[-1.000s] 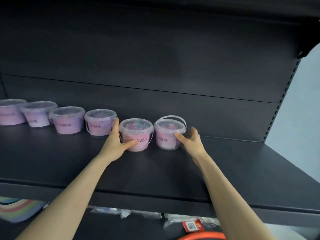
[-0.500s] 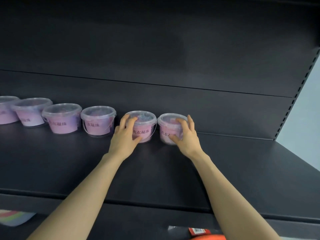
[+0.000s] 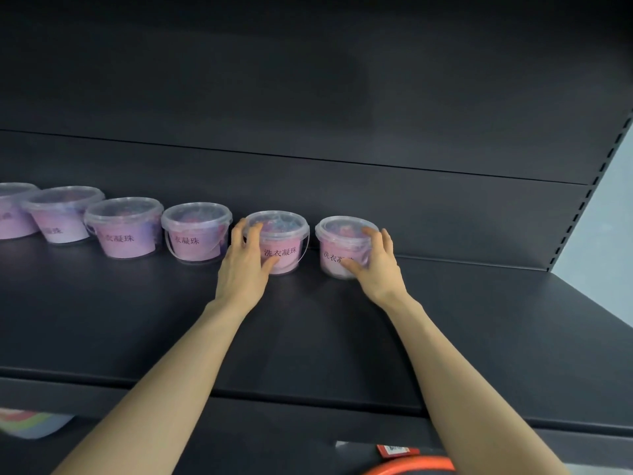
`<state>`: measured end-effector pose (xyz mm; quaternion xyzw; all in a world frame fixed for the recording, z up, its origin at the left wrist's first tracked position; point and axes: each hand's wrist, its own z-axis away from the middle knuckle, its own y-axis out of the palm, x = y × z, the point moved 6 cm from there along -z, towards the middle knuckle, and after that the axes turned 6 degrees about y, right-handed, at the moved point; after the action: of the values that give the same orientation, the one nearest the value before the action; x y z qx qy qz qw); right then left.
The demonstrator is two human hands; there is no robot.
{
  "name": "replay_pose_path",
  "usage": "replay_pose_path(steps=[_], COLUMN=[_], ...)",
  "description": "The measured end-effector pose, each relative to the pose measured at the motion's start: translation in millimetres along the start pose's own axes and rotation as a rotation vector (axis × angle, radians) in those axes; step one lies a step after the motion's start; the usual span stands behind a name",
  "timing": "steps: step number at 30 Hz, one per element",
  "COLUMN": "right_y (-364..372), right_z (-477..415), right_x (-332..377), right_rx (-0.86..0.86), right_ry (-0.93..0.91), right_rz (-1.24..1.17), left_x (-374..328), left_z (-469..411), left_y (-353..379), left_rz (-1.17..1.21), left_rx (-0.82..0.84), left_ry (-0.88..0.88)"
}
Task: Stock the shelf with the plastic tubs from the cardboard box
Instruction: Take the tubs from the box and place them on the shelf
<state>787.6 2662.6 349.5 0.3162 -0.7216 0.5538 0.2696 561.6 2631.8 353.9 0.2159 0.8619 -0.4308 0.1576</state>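
Head view: your left hand (image 3: 245, 265) curls round the 5th tub (image 3: 286, 250) at mid-frame, thumb on its label and fingers over the lid rim. Your right hand (image 3: 376, 265) grasps the 6th tub (image 3: 337, 243) just beside it. Both tubs stand upright on the dark shelf (image 3: 308, 337). 4 more tubs (image 3: 195, 234) line up toward the left edge.

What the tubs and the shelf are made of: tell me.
The tubs look like clear glossy plastic: the contents show through walls and lids, which catch light. The shelf looks like matt dark painted metal, judging by its thin flat panels; not certain.
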Motion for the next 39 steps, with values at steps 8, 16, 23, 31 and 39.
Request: replay_pose_path(steps=[8, 16, 23, 31, 39], right_y=[-4, -30, -14, 73, 150], right_z=[5, 88, 219, 367, 441], right_x=[2, 46, 78, 1, -43], right_rx=[0.013, -0.049, -0.168, 0.076, 0.313], right_ry=[0.028, -0.08, -0.266, -0.159, 0.034], right_rz=[0.091, 0.304, 0.178, 0.083, 0.084], left_x=[5, -23, -52, 0, 35], left_z=[6, 66, 171, 362, 462], left_y=[-1, -72, -138, -116, -111], left_rz=[0.011, -0.052, 0.046, 0.084, -0.041], left_rx=[0.091, 0.063, -0.021, 0.156, 0.311], left_ry=[-0.006, 0.133, 0.365, 0.088, -0.044])
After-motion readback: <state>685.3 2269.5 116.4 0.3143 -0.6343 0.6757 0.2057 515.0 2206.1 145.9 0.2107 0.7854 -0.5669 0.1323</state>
